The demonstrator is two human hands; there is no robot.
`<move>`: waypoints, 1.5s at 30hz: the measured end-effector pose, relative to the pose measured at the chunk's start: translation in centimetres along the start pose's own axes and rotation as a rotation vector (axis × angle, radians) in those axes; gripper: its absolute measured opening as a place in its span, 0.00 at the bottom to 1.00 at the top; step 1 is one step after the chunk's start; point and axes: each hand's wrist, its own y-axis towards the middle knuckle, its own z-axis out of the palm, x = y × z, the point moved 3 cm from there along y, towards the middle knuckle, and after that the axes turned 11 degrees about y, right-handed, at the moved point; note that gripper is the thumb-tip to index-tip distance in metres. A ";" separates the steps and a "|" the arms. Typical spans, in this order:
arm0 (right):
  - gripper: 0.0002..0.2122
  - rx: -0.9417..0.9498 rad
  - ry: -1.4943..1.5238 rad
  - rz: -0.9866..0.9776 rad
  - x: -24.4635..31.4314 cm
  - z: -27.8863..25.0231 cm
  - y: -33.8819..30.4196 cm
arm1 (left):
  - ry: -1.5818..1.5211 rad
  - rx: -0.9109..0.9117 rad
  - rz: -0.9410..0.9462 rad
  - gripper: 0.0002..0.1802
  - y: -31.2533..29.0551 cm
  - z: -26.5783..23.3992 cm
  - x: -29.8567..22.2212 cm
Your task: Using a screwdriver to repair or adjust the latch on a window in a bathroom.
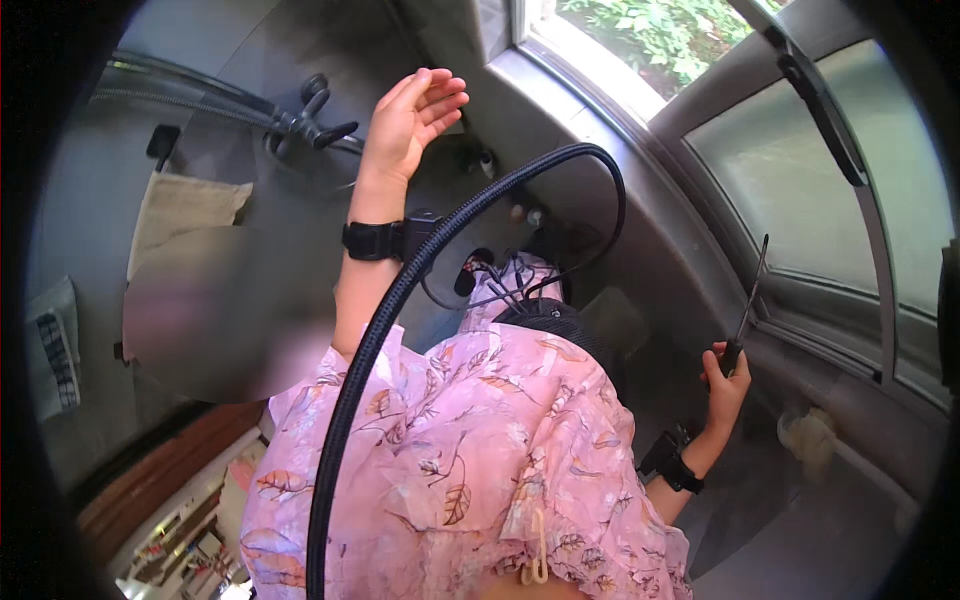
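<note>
Hands number two: right [725,385] grips one screwdriver [746,305], left [410,122] raised, open, empty.

A pink garment [480,450] printed with orange-brown leaves and thin dark branches filled the lower centre of the frame. A black braided hose [365,350] curved over it. Black bands [372,240] wrapped both wrists. At the lower right, the right hand [725,385] held a screwdriver [748,300] with a black handle and dark shaft. The walls [250,60] were grey. A beige cloth [175,215] hung at the left, and green foliage [660,30] showed at the upper right.
</note>
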 end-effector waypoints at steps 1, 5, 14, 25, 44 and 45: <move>0.08 -0.006 0.000 0.004 -0.3 -0.1 0.1 | 0.001 -0.018 -0.002 0.14 -0.5 -0.6 0.3; 0.08 0.056 -0.008 0.001 -0.6 0.0 1.0 | 0.004 -0.075 -0.015 0.14 -2.4 -2.0 0.3; 0.07 0.123 0.001 0.091 -1.8 1.2 1.4 | 0.240 -0.048 0.046 0.14 0.3 0.7 -1.5; 0.10 0.059 0.134 0.109 -10.0 7.7 2.6 | 0.639 0.041 0.356 0.13 10.0 2.8 4.0; 0.10 0.010 0.100 0.040 -11.6 23.2 -3.2 | 1.002 -0.273 1.160 0.37 18.4 0.8 -2.9; 0.10 -0.011 0.104 0.059 -11.8 23.2 -3.6 | 0.984 -0.294 1.143 0.38 18.1 1.3 -2.3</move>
